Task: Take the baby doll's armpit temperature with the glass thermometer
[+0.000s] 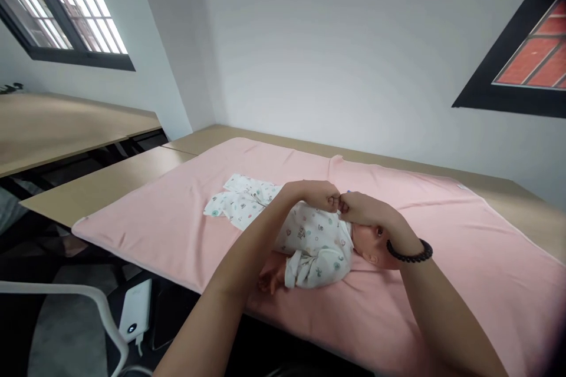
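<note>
A pale wall (327,53) stood behind a long wood-toned surface (119,174), and over much of that surface lay a pink blanket (154,206), lightly wrinkled, with a thin pale edging. On the blanket, near its front edge, a baby doll (309,230) lay face up, head toward the right and legs toward the left.

The doll wore a white outfit (295,234) scattered with small motifs in teal, orange and grey. Its cloth legs stretched out nearly flat, creased toward their ends, and the near sleeve (321,268) was puffed and bent at the elbow. The doll's head (365,242) had a smooth, reddish-tan finish, with a moulded ear and one dark eye showing; the rest was hidden behind the person's right arm.

The left hand (321,194) and the right hand (363,207) met over the neckline. Each grip was narrow, the fingers curled in and fingertips touching or nearly so; whether they pinched cloth, I could not tell.

A dark beaded bracelet (409,254) circled the right wrist. From the near cuff poked the doll's hand (274,278), its small fingers spread over the blanket.
</note>
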Available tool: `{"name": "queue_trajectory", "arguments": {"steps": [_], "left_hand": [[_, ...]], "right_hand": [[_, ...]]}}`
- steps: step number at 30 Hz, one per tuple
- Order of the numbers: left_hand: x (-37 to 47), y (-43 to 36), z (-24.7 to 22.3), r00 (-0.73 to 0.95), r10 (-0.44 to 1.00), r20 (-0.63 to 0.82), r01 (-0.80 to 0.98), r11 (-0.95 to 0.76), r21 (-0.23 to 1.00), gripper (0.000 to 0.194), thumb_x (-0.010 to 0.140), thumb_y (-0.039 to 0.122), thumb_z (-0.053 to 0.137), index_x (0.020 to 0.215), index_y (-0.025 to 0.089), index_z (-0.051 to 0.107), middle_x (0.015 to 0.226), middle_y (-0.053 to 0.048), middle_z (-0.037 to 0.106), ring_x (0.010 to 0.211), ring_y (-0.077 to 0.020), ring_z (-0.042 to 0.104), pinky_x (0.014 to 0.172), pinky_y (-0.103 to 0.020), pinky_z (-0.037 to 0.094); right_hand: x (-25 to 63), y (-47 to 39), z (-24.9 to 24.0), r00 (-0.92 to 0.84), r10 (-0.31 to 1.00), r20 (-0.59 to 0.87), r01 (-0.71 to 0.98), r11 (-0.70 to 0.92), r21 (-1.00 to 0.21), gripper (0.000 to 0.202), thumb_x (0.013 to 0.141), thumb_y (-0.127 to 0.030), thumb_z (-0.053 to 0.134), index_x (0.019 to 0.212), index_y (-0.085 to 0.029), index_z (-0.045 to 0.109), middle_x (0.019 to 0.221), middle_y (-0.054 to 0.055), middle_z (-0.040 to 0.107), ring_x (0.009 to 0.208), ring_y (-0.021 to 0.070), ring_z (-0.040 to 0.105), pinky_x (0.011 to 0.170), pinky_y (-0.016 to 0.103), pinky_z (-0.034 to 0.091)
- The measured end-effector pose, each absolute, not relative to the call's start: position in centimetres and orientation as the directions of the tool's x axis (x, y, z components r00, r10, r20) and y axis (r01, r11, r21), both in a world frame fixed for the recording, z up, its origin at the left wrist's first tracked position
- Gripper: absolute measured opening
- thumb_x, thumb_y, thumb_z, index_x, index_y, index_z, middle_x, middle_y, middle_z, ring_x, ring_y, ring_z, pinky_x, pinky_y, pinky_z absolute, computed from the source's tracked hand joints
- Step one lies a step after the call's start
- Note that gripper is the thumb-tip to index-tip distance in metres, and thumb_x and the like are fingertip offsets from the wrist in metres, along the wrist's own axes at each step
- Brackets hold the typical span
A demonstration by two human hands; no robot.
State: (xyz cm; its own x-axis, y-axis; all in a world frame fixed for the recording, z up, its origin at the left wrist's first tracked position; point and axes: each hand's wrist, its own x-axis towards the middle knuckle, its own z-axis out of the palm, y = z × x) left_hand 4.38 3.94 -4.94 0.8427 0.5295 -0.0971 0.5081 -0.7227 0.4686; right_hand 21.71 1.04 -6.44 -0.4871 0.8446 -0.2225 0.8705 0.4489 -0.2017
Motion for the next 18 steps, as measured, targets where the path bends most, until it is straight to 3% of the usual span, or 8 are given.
{"name": "queue_trajectory", "arguments": {"steps": [6, 13, 15, 18], "left_hand": [[4.4, 4.8, -6.3, 0.790, 0.585, -0.184, 0.583, -0.622, 0.522, 0.021, 0.079, 0.016, 0.060, 0.092, 0.007, 0.074, 0.088, -0.011, 0.071, 0.092, -0.0231, 0.055, 0.087, -0.037, 0.041], [4.6, 4.7, -5.8, 0.742, 0.632, -0.225, 0.644, -0.577, 0.503, 0.036, 0.095, 0.043, 0.060, 0.118, 0.016, 0.063, 0.123, -0.008, 0.063, 0.106, -0.0221, 0.062, 0.092, -0.042, 0.055], [4.6, 4.3, -5.7, 0.743, 0.633, -0.216, 0.638, -0.573, 0.515, 0.038, 0.094, 0.040, 0.062, 0.122, 0.015, 0.062, 0.124, -0.009, 0.063, 0.109, -0.0238, 0.062, 0.093, -0.043, 0.055], [3.4, 3.4, -6.4, 0.752, 0.626, -0.206, 0.613, -0.550, 0.568, 0.045, 0.082, 0.021, 0.068, 0.126, 0.016, 0.064, 0.122, -0.011, 0.067, 0.118, -0.0297, 0.056, 0.096, -0.041, 0.048]], "right_hand": [[21.8, 1.4, -6.7, -0.474, 0.838, -0.270, 0.878, 0.426, -0.218, 0.031, 0.073, -0.014, 0.052, 0.066, -0.022, 0.023, 0.063, -0.005, 0.023, 0.057, 0.0106, 0.021, 0.055, 0.029, 0.019], [21.4, 1.0, -6.6, -0.502, 0.826, -0.256, 0.864, 0.468, -0.184, 0.029, 0.076, -0.014, 0.053, 0.063, -0.020, 0.028, 0.062, -0.003, 0.032, 0.058, 0.0118, 0.028, 0.056, 0.028, 0.023], [21.3, 1.1, -6.8, -0.499, 0.830, -0.248, 0.866, 0.471, -0.169, 0.030, 0.076, -0.014, 0.054, 0.062, -0.020, 0.028, 0.061, -0.003, 0.032, 0.058, 0.0117, 0.028, 0.056, 0.028, 0.022], [21.1, 1.0, -6.9, -0.488, 0.837, -0.248, 0.873, 0.465, -0.151, 0.031, 0.077, -0.016, 0.055, 0.061, -0.020, 0.029, 0.060, -0.004, 0.029, 0.057, 0.0113, 0.025, 0.055, 0.028, 0.020]]}}
